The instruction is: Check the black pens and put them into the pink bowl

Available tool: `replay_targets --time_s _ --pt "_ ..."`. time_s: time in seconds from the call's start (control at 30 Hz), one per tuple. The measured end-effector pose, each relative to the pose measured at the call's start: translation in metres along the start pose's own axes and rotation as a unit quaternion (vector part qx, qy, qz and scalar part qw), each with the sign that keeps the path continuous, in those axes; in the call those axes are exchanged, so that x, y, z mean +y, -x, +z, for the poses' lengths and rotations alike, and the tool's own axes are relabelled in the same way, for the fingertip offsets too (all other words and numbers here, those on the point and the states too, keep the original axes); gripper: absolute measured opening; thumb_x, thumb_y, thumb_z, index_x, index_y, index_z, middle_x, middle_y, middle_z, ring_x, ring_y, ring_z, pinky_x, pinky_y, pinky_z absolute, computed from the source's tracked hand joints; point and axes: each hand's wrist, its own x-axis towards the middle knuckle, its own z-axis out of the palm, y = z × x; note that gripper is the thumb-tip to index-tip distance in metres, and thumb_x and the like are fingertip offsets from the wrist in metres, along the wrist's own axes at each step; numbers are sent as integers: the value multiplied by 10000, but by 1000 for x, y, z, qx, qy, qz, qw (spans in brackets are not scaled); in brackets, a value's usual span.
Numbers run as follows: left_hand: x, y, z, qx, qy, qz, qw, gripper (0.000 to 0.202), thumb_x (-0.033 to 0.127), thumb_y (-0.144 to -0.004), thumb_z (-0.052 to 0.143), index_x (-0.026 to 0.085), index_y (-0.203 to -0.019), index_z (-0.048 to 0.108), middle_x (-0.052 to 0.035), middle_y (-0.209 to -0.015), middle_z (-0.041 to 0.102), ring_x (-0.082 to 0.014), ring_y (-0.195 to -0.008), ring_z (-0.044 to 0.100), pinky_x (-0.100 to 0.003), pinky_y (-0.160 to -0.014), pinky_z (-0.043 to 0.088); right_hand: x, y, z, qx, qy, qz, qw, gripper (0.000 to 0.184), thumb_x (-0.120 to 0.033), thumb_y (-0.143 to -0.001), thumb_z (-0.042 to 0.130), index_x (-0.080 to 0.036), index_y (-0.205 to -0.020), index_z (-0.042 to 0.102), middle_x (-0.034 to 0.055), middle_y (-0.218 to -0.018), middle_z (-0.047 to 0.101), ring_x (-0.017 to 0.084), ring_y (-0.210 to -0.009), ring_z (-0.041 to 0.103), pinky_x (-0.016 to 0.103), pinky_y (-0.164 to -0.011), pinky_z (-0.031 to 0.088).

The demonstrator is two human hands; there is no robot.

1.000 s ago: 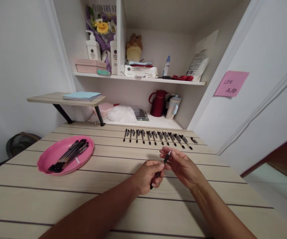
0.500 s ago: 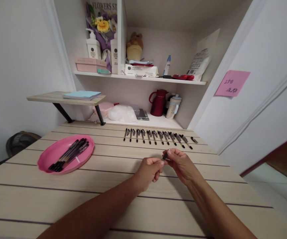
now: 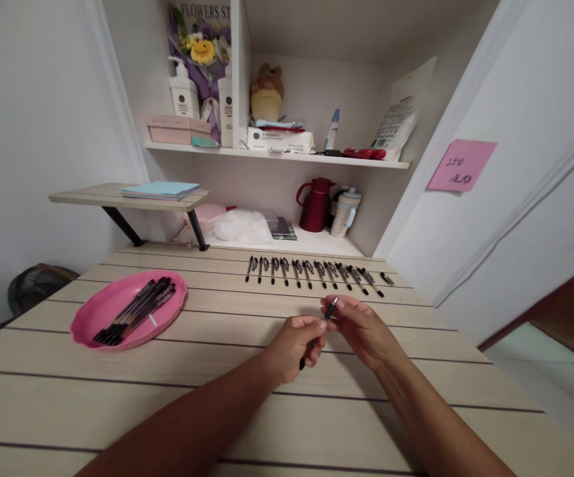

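A pen (image 3: 331,309) with a black grip and pale metallic tip slants upward between my hands. My left hand (image 3: 294,346) is closed around its barrel, and the black lower end sticks out below the fingers. The fingers of my right hand (image 3: 359,328) are curled about the tip end, thumb and fingertips at the black grip. Beyond my hands lies a row of disassembled pens (image 3: 308,273), each clear barrel with a black cap beside it. At the row's right end a lone black cap (image 3: 387,278) lies apart. More pens (image 3: 138,310) are bundled in a pink tray (image 3: 85,324) on the left.
The slatted wooden table (image 3: 207,411) runs up to a white shelf unit. A small raised shelf (image 3: 83,193) with blue notebooks (image 3: 160,190) stands at the back left. A red jug (image 3: 315,207) and a pale tumbler (image 3: 345,213) stand behind the row.
The pen has turned upright enough that its metallic tip and lower end now show. Both hands stay nearly in place, and the right fingers have shifted slightly around the tip.
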Motion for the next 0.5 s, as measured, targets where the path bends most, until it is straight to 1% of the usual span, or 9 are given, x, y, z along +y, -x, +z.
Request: replay_targets --time_s 0.1,0.13,0.17,0.23,0.3,0.4,0.5 --pt "-1 -1 0 35 -19 14 999 321 419 -670 614 118 -782 605 46 -532 472 -18 -341 333 -184 -348 187 1 -1 -1 26 17 -10 999 184 -318 -594 750 -175 -666 660 14 -671 630 114 -567 535 275 -593 422" --pt "-1 -1 -1 44 -24 20 999 312 417 -670 614 118 -757 600 46 -528 470 -18 -339 333 -185 -348 188 1 -2 -1 32 19 -8 999 188 -326 -594 749 -176 -658 657 13 -668 629 116 -572 536 279 -601 427" --pt "-1 -2 -1 45 -25 22 998 307 419 -674 611 119 -736 593 45 -526 469 -18 -338 332 -185 -349 188 2 -2 -1 34 17 -3 999 196 -339 -602 743 -179 -681 663 17 -688 635 121 -589 543 286 -613 433" --pt "-2 -2 -2 29 -15 14 999 306 427 -687 597 124 -720 581 44 -529 472 -18 -341 334 -182 -351 188 3 -2 -2 26 4 5 1000 232 -358 -623 726 -185 -770 678 32 -754 650 132 -633 557 294 -631 440" --pt "-1 -3 -3 16 -9 3 1000 303 427 -699 585 126 -736 579 42 -535 476 -19 -344 340 -179 -352 187 4 -4 -4 16 -6 4 1000 251 -351 -631 722 -183 -814 683 37 -762 654 134 -641 561 288 -625 436" --pt "-1 -4 -3 23 -21 4 1000 291 415 -703 580 129 -758 579 41 -541 483 -22 -342 344 -179 -348 191 5 -6 -6 11 0 -4 1000 215 -328 -615 736 -177 -759 684 18 -659 635 121 -588 546 272 -604 421" --pt "-3 -6 -3 45 -48 24 998 269 400 -697 581 132 -691 554 49 -513 461 -23 -332 336 -181 -344 203 6 -6 -5 18 17 -8 1000 230 -345 -599 743 -178 -743 680 8 -631 626 116 -567 537 278 -618 421"
